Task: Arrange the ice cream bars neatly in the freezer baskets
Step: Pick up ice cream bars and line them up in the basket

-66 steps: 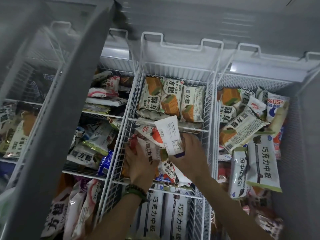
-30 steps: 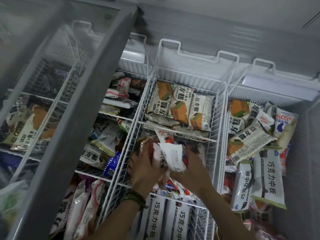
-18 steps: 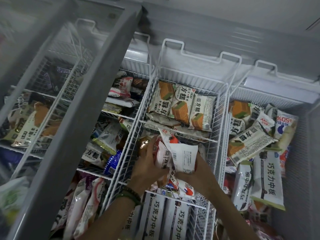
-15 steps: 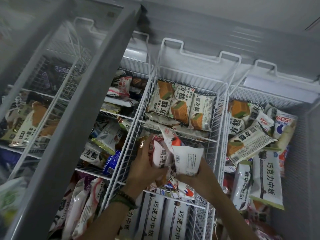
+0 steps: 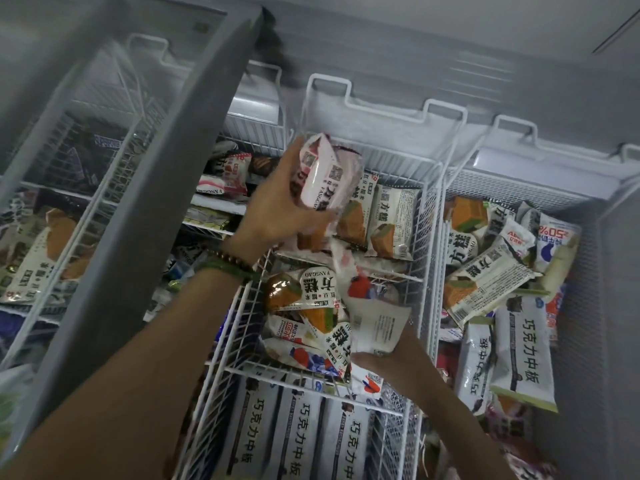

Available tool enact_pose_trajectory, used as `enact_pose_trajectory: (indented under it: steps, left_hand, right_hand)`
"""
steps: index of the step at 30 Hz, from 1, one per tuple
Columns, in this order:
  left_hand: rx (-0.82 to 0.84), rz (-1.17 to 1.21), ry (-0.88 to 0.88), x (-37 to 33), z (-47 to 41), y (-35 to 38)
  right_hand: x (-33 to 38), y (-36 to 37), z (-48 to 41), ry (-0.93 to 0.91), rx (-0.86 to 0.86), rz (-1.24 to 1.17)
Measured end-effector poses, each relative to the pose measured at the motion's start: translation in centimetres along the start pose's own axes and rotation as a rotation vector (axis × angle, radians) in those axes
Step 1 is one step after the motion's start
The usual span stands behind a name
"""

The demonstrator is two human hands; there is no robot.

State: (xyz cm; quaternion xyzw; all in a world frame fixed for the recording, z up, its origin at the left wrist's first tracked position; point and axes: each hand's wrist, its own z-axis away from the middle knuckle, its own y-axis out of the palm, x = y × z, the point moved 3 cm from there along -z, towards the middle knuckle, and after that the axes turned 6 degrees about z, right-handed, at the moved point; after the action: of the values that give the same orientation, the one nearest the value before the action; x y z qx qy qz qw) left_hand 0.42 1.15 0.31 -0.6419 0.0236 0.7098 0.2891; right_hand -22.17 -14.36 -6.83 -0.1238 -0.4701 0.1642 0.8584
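While the middle basket [image 5: 430, 244] is under sorting, the left hand [image 5: 280, 209] holds a pink-and-white wrapped bar [image 5: 329, 178] in the air above the basket's far compartment. Its fingers and thumb are curled round the bar's lower half, and whether a second packet lies behind it cannot be told. The right hand [image 5: 394, 362] grips a white packet [image 5: 377, 327] by its near end at the right edge of the centre compartment, with most of its fingers hidden beneath the wrapper. That compartment holds a jumbled pile [image 5: 304, 306], its packets lying crosswise and overlapping. The far compartment carries an upright row [image 5: 391, 223] of orange-and-green printed packets, and the near compartment carries long bars [image 5: 304, 438] laid side by side. Handling assessment: the goods appear light, each probably a firm frozen block inside a loose, glossy film wrapper. The film is likely slippery, more so if frosted. The crimped ends offer poor purchase and may let a bar swing or slide out. The recommended hold is across the body of the block, thumb on one broad face and fingers on the other, much as the left hand has it. Hard squeezing risks cracking a coating. Several packets could probably be gathered at once if stacked flat.
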Motion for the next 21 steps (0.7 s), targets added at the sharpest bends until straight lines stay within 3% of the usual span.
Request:
enact_pose_trajectory:
  steps: [3, 6, 8, 9, 11, 13, 15, 16, 18, 21]
  left_hand:
    - [0.071, -0.248, 0.159, -1.5, -1.5, -0.6]
    - [0.156, -0.420, 0.220, -1.7, -2.5, 0.2]
    - [0.203, -0.500, 0.242, -1.6, -2.7, 0.9]
    - [0.223, -0.514, 0.243, -1.5, -2.6, 1.3]
    - [0.254, -0.503, 0.234, -1.3, -2.3, 1.9]
    - [0.271, -0.492, 0.229, -1.0, -1.8, 2.4]
    - [0.299, -0.490, 0.222, -0.6, -1.2, 2.9]
    - [0.312, -0.490, 0.212, -0.5, -0.9, 3.1]
    - [0.317, -0.491, 0.197, -0.3, -0.4, 3.6]
    - [0.278, -0.438, 0.190, -0.3, 0.0, 3.7]
  right_hand:
    - [0.9, 1.2, -0.4, -0.063, 0.066, 0.079]
    - [2.1, 3.1, -1.9, -0.221, 0.069, 0.522]
    - [2.7, 4.4, -2.6, -0.211, 0.185, 0.691]
    - [2.8, 4.9, -2.9, -0.222, 0.278, 0.692]
    - [3.4, 5.3, -2.8, -0.185, 0.383, 0.467]
    - [3.1, 4.4, -2.9, -0.029, 0.163, 0.243]
    - [1.8, 2.6, -3.4, 0.158, -0.187, 0.494]
    - [1.1, 1.9, -3.6, 0.268, -0.251, 0.684]
    - [0.6, 1.6, -4.2, 0.413, -0.221, 0.902]
    - [0.6, 1.6, -5.9, 0.489, -0.150, 1.038]
